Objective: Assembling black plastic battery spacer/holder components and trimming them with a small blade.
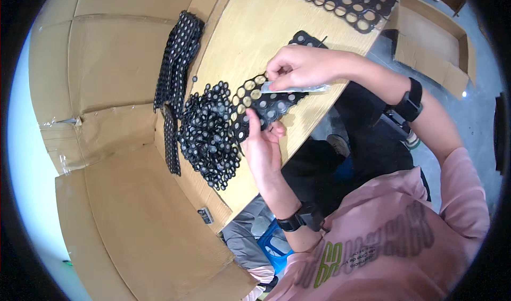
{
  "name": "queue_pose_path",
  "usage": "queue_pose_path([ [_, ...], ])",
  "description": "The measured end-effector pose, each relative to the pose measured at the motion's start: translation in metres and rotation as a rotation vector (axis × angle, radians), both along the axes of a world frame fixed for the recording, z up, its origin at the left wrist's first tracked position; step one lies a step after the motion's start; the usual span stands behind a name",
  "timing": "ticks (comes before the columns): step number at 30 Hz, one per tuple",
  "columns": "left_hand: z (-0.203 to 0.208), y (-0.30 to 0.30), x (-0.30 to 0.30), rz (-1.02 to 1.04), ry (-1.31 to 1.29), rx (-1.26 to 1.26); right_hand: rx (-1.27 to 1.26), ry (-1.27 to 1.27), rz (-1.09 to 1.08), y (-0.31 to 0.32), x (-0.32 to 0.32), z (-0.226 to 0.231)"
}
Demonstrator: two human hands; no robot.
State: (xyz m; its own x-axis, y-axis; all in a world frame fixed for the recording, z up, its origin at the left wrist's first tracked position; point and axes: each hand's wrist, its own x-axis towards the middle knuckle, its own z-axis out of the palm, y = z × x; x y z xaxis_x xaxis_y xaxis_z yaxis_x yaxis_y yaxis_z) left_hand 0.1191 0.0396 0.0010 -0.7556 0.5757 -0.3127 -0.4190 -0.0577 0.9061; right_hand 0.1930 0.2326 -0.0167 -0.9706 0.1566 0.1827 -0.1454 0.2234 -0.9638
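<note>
My left hand (264, 147) grips the near edge of a black sheet with rows of round holes (240, 100), the thumb on top and the other fingers curled beside it. Part of this sheet shows open holes with the table through them; the part nearer me has pale discs in its holes. Over the sheet, my right hand (304, 68) is closed on a flat, translucent whitish strip (314, 88), its exact kind unclear. Left of my hands lies a heap of small black rings with grey centres (210, 136), loose or joined, I cannot tell.
Another black sheet with discs (183, 51) leans along the cardboard wall (117, 67) on the left. A large holed sheet (340, 0) covers the far end of the wooden table (245, 24). A smaller black piece (306, 37) lies beyond my right hand. An open cardboard box (426, 35) stands at far right.
</note>
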Motion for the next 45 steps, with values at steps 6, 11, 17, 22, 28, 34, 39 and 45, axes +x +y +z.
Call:
queue_pose_path([
  [6,0.005,0.006,-0.002,0.03,0.044,-0.193,0.016,0.005,0.007,0.001,-0.006,-0.008],
  [11,-0.012,0.009,0.005,0.066,0.311,-0.188,0.044,0.078,0.024,0.001,-0.006,-0.012],
  [17,-0.021,0.014,0.014,0.119,0.412,-0.187,0.121,0.112,0.042,0.001,-0.001,-0.011],
  [22,-0.022,0.014,0.015,0.139,0.432,-0.206,0.147,0.114,0.082,-0.001,-0.002,-0.008],
  [28,-0.019,0.019,0.024,0.146,0.449,-0.191,0.184,0.094,0.073,-0.003,0.001,-0.006],
  [34,-0.021,0.018,0.025,0.137,0.527,-0.17,0.291,0.175,0.028,-0.01,0.0,-0.006],
  [39,-0.018,0.017,0.031,0.136,0.541,-0.25,0.274,0.124,-0.049,-0.02,0.003,-0.002],
  [45,-0.024,0.013,0.022,0.13,0.494,-0.239,0.288,0.142,0.005,-0.008,0.0,0.0],
])
